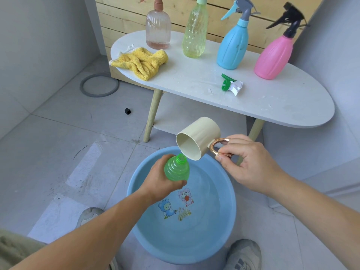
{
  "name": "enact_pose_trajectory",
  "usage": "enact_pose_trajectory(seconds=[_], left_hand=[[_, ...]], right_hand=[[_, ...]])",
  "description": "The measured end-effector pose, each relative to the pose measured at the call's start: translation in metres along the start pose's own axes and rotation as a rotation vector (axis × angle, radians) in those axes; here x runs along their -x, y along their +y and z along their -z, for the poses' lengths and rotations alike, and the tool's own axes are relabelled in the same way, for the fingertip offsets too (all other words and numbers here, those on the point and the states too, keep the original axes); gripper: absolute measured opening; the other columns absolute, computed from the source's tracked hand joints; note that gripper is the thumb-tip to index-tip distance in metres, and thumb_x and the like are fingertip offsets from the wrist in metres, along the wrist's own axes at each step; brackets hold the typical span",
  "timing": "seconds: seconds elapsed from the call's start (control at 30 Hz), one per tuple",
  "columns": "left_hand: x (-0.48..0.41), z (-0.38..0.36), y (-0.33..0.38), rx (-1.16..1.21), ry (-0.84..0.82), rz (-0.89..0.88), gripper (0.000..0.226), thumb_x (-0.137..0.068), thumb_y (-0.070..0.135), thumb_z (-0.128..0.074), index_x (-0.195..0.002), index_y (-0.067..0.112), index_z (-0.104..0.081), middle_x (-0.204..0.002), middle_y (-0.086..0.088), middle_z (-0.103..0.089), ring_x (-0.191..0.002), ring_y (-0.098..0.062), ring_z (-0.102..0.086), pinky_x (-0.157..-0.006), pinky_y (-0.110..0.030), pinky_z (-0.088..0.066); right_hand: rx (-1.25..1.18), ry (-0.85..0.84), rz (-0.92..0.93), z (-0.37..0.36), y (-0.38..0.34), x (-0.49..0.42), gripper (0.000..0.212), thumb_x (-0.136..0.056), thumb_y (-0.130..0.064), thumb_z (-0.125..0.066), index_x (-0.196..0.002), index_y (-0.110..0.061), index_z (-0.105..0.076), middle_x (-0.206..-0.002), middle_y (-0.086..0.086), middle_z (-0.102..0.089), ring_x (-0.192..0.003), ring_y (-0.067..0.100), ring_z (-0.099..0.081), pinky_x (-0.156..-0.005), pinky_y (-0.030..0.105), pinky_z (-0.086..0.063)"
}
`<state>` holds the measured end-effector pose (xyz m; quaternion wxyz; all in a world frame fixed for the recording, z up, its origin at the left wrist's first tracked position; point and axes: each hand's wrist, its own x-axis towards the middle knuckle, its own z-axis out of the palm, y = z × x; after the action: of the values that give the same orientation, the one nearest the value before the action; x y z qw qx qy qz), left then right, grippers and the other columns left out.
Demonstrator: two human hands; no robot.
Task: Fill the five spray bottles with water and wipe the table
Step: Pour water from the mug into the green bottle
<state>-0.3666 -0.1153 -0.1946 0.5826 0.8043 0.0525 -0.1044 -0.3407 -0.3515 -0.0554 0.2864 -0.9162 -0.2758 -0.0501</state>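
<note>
While the cup (pixel 198 137) tips, left fingers (pixel 180 184) encircle the bottle (pixel 176 170).

Five spray bottles (pixel 158 30) (pixel 194 36) (pixel 232 47) (pixel 272 57) (pixel 177 170), one loose trigger head (pixel 231 85), one cream cup (pixel 202 131), one blue basin (pixel 214 230), one yellow cloth (pixel 142 62), one white table (pixel 272 102), two shoes (pixel 88 216) (pixel 243 254) and two hands (pixel 157 184) (pixel 249 168) are being shown.

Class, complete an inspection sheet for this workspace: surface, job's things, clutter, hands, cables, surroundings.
Surface: white table, wet specks.
Job's things: on table: clear bottle, yellow bottle, blue bottle, pink bottle, cloth, loose spray head; green bottle held over basin.
Clutter: grey ring, black cube on floor.
Hands: left hand grips green bottle; right hand tips cup at its mouth.
Cables: nothing seen.
Surroundings: tiled floor, wooden slats.
</note>
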Motion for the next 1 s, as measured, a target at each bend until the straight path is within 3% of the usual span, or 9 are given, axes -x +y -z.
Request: enact_pose_trajectory(seconds=[0.17, 0.53, 0.67, 0.83, 1.0], left_hand=[[0.0011, 0.0, 0.0008, -0.004, 0.015, -0.003, 0.071, -0.067, 0.024, -0.092, -0.109, 0.057, -0.045, -0.124, 0.009, -0.057, -0.112, -0.009, -0.057, -0.087, -0.024, -0.049], [0.0009, -0.0002, 0.0009, -0.022, 0.004, 0.011, 0.076, -0.067, 0.028, -0.092, -0.124, 0.046, -0.045, -0.126, 0.01, -0.056, -0.112, -0.005, -0.056, -0.089, -0.026, -0.049], [0.0018, 0.0002, 0.0029, -0.019, -0.001, 0.017, 0.075, -0.069, 0.024, -0.092, -0.124, 0.045, -0.045, -0.125, 0.01, -0.056, -0.109, -0.001, -0.055, -0.078, -0.014, -0.046], [0.0033, 0.0007, 0.0045, -0.016, 0.0, 0.021, 0.074, -0.07, 0.022, -0.091, -0.121, 0.048, -0.044, -0.125, 0.009, -0.056, -0.108, 0.0, -0.055, -0.074, -0.011, -0.044], [0.0029, 0.0009, 0.0047, -0.025, -0.001, 0.015, 0.076, -0.069, 0.024, -0.091, -0.125, 0.047, -0.044, -0.129, 0.008, -0.055, -0.114, -0.01, -0.056, -0.072, -0.01, -0.046]], right_hand=[[0.02, -0.006, 0.007, 0.0011, -0.0006, 0.0007, 0.018, -0.088, -0.026, -0.061, -0.073, -0.018, -0.068, -0.07, -0.005, -0.062, -0.101, 0.02, -0.059, -0.082, 0.032, -0.045], [0.075, -0.003, 0.08, -0.0015, 0.0045, 0.0017, 0.029, -0.09, -0.035, -0.053, -0.078, -0.016, -0.071, -0.075, 0.0, -0.065, -0.106, 0.015, -0.054, -0.087, 0.02, -0.042], [0.123, -0.001, 0.158, -0.0009, 0.0045, 0.0009, 0.025, -0.091, -0.031, -0.054, -0.081, -0.015, -0.071, -0.073, -0.005, -0.061, -0.107, 0.019, -0.054, -0.093, 0.013, -0.037], [0.195, -0.023, 0.275, -0.0019, 0.0049, 0.0, 0.023, -0.092, -0.025, -0.056, -0.08, -0.013, -0.07, -0.071, -0.005, -0.055, -0.105, 0.028, -0.056, -0.093, 0.028, -0.044], [0.289, -0.026, 0.354, -0.0036, 0.0048, -0.0007, 0.022, -0.093, -0.022, -0.056, -0.078, -0.011, -0.069, -0.071, 0.001, -0.054, -0.101, 0.03, -0.055, -0.094, 0.027, -0.042]])
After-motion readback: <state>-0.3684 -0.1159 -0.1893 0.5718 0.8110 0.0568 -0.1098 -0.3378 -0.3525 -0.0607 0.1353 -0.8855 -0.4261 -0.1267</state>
